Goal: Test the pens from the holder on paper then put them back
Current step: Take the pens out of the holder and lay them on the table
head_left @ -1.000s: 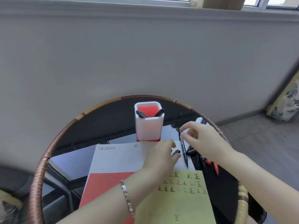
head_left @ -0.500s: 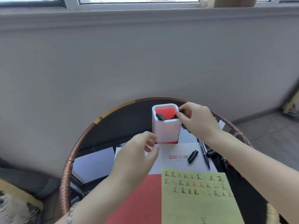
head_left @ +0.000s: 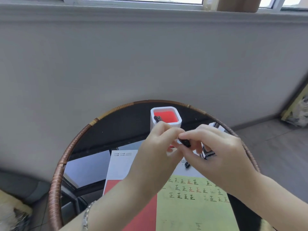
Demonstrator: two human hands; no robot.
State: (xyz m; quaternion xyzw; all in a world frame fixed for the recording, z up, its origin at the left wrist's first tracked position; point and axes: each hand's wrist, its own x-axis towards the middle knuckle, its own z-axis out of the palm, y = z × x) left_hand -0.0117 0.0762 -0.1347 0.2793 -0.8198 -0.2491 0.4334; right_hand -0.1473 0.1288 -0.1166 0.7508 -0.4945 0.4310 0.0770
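Note:
A white pen holder [head_left: 166, 124] with a red inside stands at the far side of the round table; one black pen [head_left: 157, 118] leans in its left corner. In front of it, my left hand [head_left: 156, 154] and my right hand [head_left: 215, 154] meet, both pinching a black pen [head_left: 184, 142] between their fingertips; most of the pen is hidden by my fingers. A yellow-green paper [head_left: 196, 204] with rows of written test marks lies near me. A black pen cap [head_left: 187, 165] lies on the white sheet below my hands.
The round glass table has a woven rattan rim [head_left: 56, 180]. A white and red folder [head_left: 120, 165] lies under the yellow-green paper. A grey wall rises right behind the table. Cushions sit at the far right and lower left on the floor.
My right hand has lifted a black pen out of the holder and brought it toward me. My left hand rose to meet it and took hold of the pen's other end.

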